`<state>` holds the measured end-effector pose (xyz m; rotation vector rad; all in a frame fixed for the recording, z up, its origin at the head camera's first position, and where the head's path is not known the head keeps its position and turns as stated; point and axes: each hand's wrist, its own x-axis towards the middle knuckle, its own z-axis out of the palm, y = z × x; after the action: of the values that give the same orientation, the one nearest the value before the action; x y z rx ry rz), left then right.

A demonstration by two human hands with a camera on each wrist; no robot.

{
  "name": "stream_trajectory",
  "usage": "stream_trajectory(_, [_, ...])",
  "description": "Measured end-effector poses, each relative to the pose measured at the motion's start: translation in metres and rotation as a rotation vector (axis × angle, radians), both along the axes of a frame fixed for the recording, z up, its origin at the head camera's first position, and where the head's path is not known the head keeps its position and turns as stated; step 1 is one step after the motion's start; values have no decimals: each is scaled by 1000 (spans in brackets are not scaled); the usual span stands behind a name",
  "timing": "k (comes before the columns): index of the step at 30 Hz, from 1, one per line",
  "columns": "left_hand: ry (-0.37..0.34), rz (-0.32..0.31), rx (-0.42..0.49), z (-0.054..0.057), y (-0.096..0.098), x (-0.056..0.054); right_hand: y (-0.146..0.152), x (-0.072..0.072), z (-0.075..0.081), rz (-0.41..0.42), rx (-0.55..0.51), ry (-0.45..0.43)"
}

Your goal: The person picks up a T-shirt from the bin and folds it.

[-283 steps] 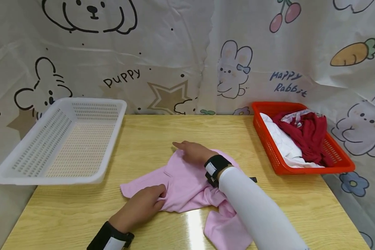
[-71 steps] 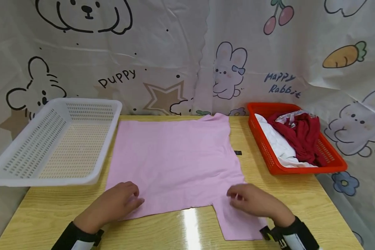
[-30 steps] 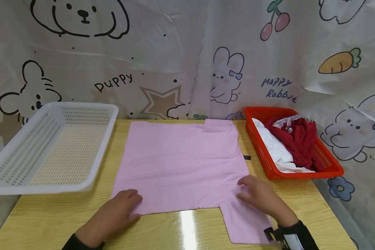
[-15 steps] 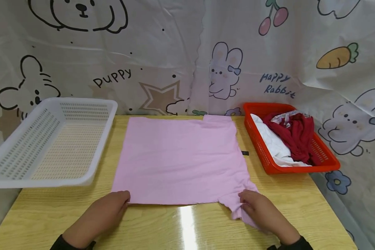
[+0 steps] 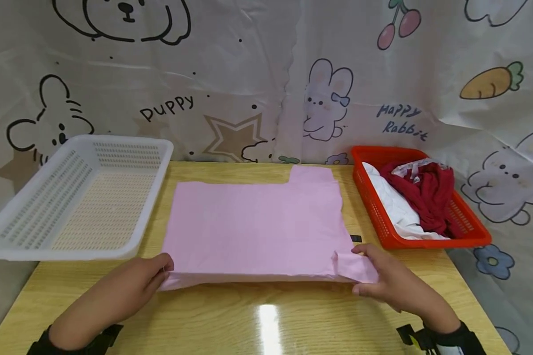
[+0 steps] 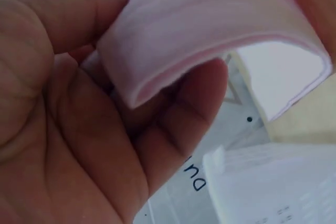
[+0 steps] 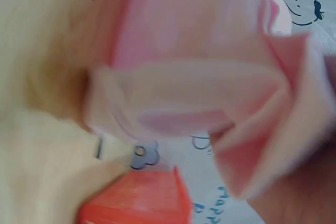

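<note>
1. We see the pink cloth (image 5: 253, 227) spread on the table (image 5: 213, 320) between the two baskets, its near edge raised.
2. We see the left hand (image 5: 133, 281) pinching the near left corner between thumb and fingers.
3. We see the right hand (image 5: 391, 276) gripping a turned-over flap at the near right.
4. Leftward, we find the white basket (image 5: 102, 212); rightward, the red basket (image 5: 444, 242), holding red (image 5: 426, 197) and white clothes (image 5: 388, 202).

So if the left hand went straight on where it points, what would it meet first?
Probably more of the pink cloth: the left hand pinches its near left corner, and the rest spreads ahead, though depth is unclear.
</note>
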<state>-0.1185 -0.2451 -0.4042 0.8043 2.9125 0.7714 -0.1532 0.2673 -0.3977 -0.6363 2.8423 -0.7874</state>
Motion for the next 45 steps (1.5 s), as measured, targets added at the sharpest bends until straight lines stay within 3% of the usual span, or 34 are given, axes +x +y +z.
stream_trajectory(2, [25, 52, -44, 5, 2, -9, -4, -11, 7, 48, 62, 6])
stream_trajectory(4, [56, 118, -84, 8, 6, -20, -8, -27, 11, 79, 84, 72])
stream_trajectory(6, [85, 188, -121, 8, 12, -31, -12, -47, 12, 94, 83, 157])
stream_trajectory(9, [91, 280, -168, 6, 21, -48, -18, -81, 10, 84, 65, 208])
stream_trajectory(12, [120, 344, -207, -3, 30, -62, -25, -113, 3, 33, 93, 183])
stream_trajectory(14, [208, 371, -232, -13, 34, -69, -31, -130, -3, -23, 105, 156])
stream_trajectory(16, [317, 379, -263, -24, 38, -72, -36, -137, -9, -82, 102, 137])
stream_trajectory(18, [392, 369, -272, -34, 44, -70, -39, -133, -15, -131, 79, 164])
stream_trajectory(20, [376, 324, -253, -41, 50, -63, -43, -119, -19, -160, 47, 219])
stream_trajectory(23, [206, 210, -178, -45, 56, -50, -51, -86, -26, -188, 45, 287])
stream_trajectory(26, [42, 148, -174, -47, 57, -40, -59, -55, -39, -249, 142, 287])
stream_trajectory(29, [-28, 163, -214, -49, 55, -34, -59, -35, -54, -336, 277, 236])
stream_trajectory(31, [-53, 192, -232, -51, 53, -32, -54, -29, -60, -375, 310, 164])
stream_trajectory(36, [-88, 226, -239, -53, 51, -28, -33, -24, -59, -387, 226, -5])
stream_trajectory(39, [-105, 236, -241, -53, 50, -27, -21, -26, -54, -380, 197, -20])
stream_trajectory(42, [-115, 240, -236, -53, 49, -25, -12, -28, -47, -419, 176, 99])
stream_trajectory(45, [-105, 237, -214, -54, 48, -23, -7, -30, -43, -480, 134, 362])
